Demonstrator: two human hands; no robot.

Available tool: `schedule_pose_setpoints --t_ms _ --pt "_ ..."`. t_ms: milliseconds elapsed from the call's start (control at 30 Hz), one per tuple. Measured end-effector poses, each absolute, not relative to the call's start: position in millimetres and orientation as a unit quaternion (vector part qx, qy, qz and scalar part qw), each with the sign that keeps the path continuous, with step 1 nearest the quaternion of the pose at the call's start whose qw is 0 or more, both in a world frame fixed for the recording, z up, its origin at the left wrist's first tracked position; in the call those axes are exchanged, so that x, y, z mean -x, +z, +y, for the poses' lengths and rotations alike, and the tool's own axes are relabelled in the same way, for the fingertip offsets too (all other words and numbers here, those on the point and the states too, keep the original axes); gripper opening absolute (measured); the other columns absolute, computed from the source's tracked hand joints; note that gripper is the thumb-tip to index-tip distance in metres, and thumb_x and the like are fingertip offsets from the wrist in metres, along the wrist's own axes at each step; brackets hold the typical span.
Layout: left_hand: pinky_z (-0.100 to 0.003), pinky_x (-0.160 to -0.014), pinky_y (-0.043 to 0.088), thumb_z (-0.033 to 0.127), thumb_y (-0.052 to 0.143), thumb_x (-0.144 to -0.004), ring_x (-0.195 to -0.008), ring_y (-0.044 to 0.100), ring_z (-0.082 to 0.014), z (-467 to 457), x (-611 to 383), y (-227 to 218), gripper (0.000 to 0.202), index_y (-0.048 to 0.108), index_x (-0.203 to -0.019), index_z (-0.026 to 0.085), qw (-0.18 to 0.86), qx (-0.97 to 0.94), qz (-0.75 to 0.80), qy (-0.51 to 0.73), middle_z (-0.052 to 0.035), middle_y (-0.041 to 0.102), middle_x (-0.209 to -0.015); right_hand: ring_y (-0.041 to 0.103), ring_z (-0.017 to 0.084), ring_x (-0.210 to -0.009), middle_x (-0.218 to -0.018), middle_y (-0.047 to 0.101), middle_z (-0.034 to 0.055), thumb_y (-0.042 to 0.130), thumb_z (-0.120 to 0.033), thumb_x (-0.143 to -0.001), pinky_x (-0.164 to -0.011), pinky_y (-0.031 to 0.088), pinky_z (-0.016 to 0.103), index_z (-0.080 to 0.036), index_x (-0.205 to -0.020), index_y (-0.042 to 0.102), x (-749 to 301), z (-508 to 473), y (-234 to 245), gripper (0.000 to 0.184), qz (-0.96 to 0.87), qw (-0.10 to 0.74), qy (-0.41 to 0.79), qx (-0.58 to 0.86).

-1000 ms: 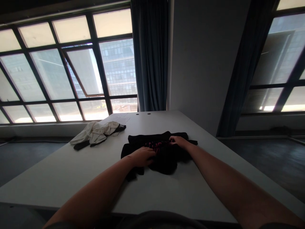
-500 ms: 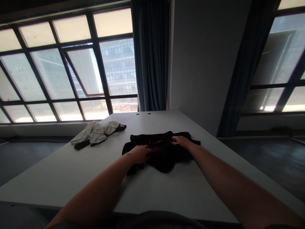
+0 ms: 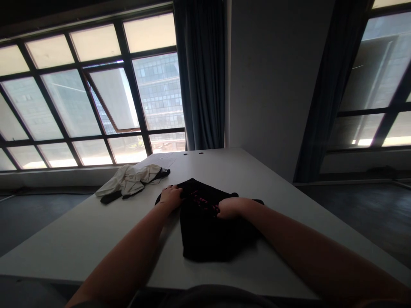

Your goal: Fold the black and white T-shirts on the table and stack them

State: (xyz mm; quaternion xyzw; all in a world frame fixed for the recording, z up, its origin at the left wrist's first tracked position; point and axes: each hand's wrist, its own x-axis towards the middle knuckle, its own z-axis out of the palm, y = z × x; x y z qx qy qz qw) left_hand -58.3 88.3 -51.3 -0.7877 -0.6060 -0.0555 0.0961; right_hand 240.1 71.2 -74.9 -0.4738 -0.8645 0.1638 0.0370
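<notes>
A black garment (image 3: pixel 212 239) with pink-red lettering lies on the white table in front of me, its near part spread toward me and its far edge bunched. At its upper left, my left hand (image 3: pixel 171 196) is closed on the cloth with its fingers curled, the thumb side against the fabric. Over the right part of the lettering, my right hand (image 3: pixel 231 207) is closed on the fabric, its fingertips partly hidden. Apart from both hands, a crumpled white garment with dark parts (image 3: pixel 131 179) rests on the table's far left.
The white table (image 3: pixel 128 239) reaches from my body toward the windows (image 3: pixel 112 98), one pane of which is tilted. Two dark round holes show at its far end. A blue curtain (image 3: pixel 202 77) and a grey wall (image 3: pixel 272 85) stand behind it.
The left hand has moved left and slightly farther away; the right hand has come nearer and a little left. The black garment has turned, and its near edge now reaches closer to me.
</notes>
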Motion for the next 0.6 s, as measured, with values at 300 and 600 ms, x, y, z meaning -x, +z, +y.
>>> schedule_pose_setpoints --t_ms 300,600 --pt "-0.048 -0.097 0.049 0.052 0.067 -0.094 -0.117 0.061 -0.0363 90.0 54.2 -55.2 0.044 0.064 -0.128 0.025 0.120 0.737 -0.652 -0.130 -0.0158 0.060 -0.134 0.065 0.017 -0.058 -0.070 0.067 -0.0010 0.065 -0.052 -0.087 -0.057 0.051 0.028 -0.022 -0.081 0.064 -170.6 -27.8 -28.5 0.031 -0.857 -0.109 0.355 0.357" --pt "-0.042 -0.101 0.053 0.037 0.055 -0.101 -0.113 0.070 -0.0303 95.8 49.5 -66.2 0.040 0.065 -0.136 0.023 0.029 0.795 -0.598 -0.099 -0.0133 0.065 -0.133 0.068 0.015 -0.056 -0.069 0.071 0.0008 0.073 -0.046 -0.083 -0.056 0.057 0.026 -0.016 -0.084 0.068 -180.7 -3.4 -41.0 0.031 -0.735 -0.055 0.626 0.255"
